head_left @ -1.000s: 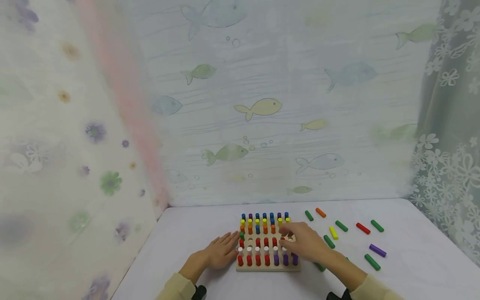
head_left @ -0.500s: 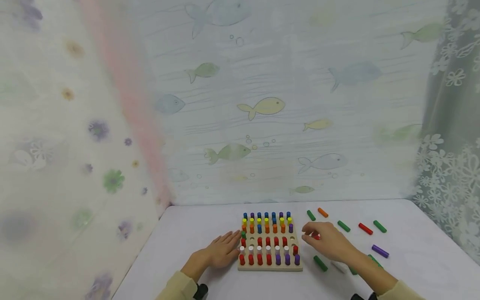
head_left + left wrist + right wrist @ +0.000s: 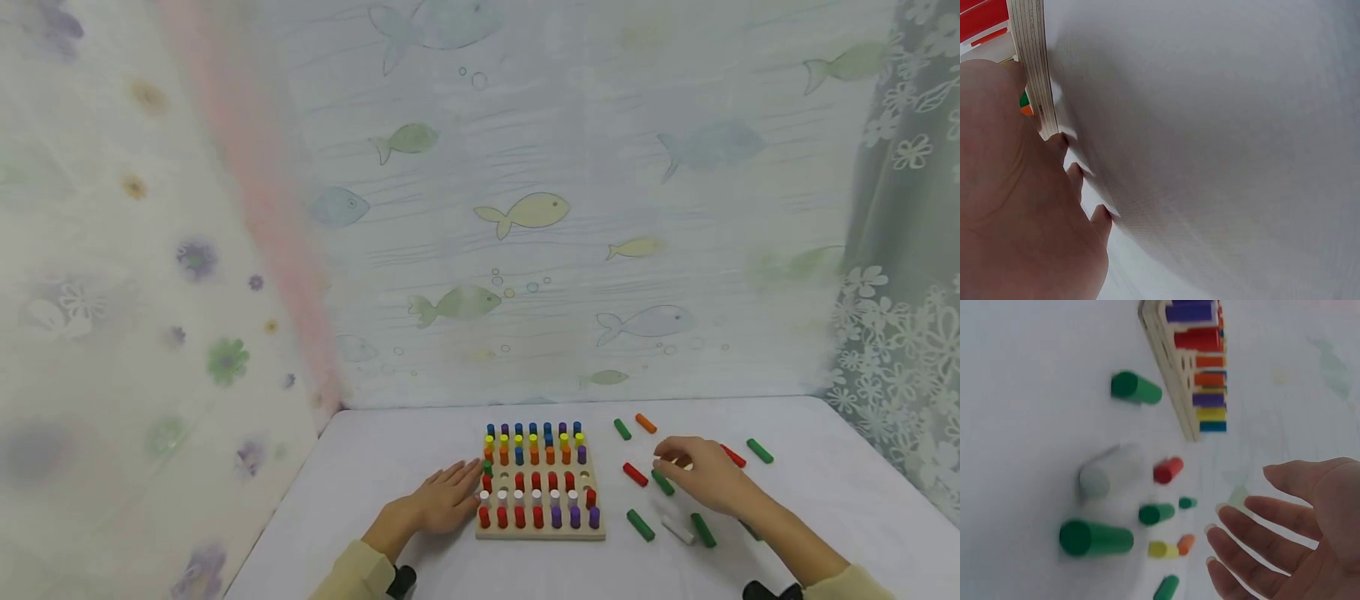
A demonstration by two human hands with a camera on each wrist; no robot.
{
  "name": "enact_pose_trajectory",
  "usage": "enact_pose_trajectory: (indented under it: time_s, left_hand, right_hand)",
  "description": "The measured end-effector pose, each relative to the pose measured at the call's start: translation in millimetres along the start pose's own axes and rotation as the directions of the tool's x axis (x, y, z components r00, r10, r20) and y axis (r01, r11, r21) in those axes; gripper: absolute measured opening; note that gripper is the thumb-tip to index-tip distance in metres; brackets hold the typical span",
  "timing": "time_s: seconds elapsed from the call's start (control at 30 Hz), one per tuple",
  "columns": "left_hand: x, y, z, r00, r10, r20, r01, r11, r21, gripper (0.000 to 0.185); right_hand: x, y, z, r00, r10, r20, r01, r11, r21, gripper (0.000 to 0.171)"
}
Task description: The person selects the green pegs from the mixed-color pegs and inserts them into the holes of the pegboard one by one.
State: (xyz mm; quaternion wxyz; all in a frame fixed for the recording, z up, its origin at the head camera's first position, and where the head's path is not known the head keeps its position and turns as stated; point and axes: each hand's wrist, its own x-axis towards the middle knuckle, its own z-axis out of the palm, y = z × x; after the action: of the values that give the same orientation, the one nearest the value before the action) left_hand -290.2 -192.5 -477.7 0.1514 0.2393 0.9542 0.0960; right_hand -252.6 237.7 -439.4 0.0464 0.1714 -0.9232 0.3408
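A wooden peg board (image 3: pixel 540 533) stands in the middle of the table, filled with rows of blue, yellow, orange, red, white and purple pegs. My left hand (image 3: pixel 453 492) lies flat on the table, fingers straight, touching the board's left edge (image 3: pixel 1032 69). My right hand (image 3: pixel 678 463) hovers to the right of the board over loose pegs, fingers spread (image 3: pixel 1254 528) and holding nothing. A red peg (image 3: pixel 634 474) lies just left of it, and a green peg (image 3: pixel 663 483) lies under its fingertips.
More loose pegs lie on the right: green (image 3: pixel 640 525), white (image 3: pixel 677 530), green (image 3: pixel 702 530), orange (image 3: pixel 645 423), red (image 3: pixel 734 457), green (image 3: pixel 759 451). Fish-print curtain closes the back; lace curtain hangs at the right.
My right hand left the board and moved right, carrying a red peg, then let it go on the table. The left hand has stayed put.
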Motion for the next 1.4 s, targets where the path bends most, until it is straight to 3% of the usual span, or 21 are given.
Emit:
enact_pose_trajectory:
  time_s: [0.3,0.53,0.93,1.17,1.4]
  left_hand:
    - [-0.1,0.6,-0.7,1.000,-0.001,0.006,0.001,1.000,-0.006,0.065]
    - [0.8,0.8,-0.5,1.000,-0.002,0.003,0.002,1.000,0.007,0.065]
    - [4.8,-2.5,3.4,1.000,-0.008,0.010,0.008,1.000,0.001,0.066]
    - [9.8,-10.9,13.0,1.000,0.005,-0.015,-0.006,1.000,-0.018,0.067]
    - [7.6,-8.6,10.9,1.000,0.015,-0.018,-0.015,1.000,-0.015,0.067]
  right_hand:
    - [-6,28,-23,0.995,0.085,-0.054,-0.088,0.995,-0.044,0.029]
    - [-11,50,-41,0.989,0.106,-0.104,-0.117,0.988,-0.103,0.037]
    - [-19,92,-62,0.968,0.241,-0.074,-0.248,0.961,-0.120,0.065]
    - [-24,113,-65,0.941,0.335,-0.039,-0.337,0.937,-0.088,0.069]
    - [-26,125,-65,0.903,0.430,0.017,-0.430,0.903,-0.010,0.076]
